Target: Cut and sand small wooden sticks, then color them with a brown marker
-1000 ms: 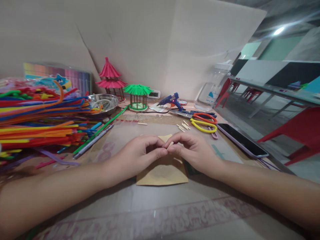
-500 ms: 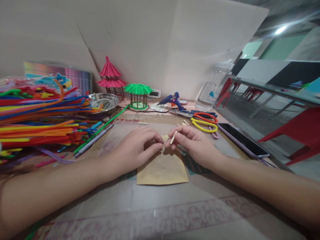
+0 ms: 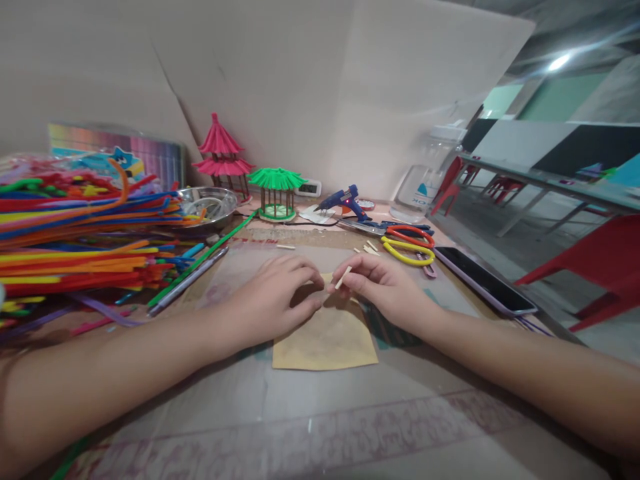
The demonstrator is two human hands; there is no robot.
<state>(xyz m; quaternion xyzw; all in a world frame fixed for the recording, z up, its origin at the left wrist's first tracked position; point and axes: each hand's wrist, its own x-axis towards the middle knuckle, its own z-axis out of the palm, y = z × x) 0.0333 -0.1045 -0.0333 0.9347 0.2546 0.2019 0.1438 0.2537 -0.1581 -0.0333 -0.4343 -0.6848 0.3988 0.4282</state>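
1. Above the far part of a tan sheet, between the person's two hands, one little stick is held at a slant, pale and apparently wooden.
2. Right hand: thumb and forefinger are pinched together on the little stick, leaving its upper end and part of its length in sight. Whether the lower fingers touch the sheet cannot be told from where I stand.
3. Left hand: thumb and fingers curve toward each other with a gap between them, the tips just beside the right fingertips. No object can be made out in this grasp.
4. Handling, as judged by eye: the little stick should be very light, stiff and dry, with little tendency to slip. Being so thin, it could snap if bent or roll under uneven pressure. A light pinch near the middle, thumb against forefinger, seems the best hold, keeping both ends free.
5. Tan sheet: flat on the tabletop, thin and probably flexible; its near corners offer the easiest hold.
6. Surroundings: loose sticks lie beyond the right hand, near scissors with yellow handles; a glue gun rests farther back.
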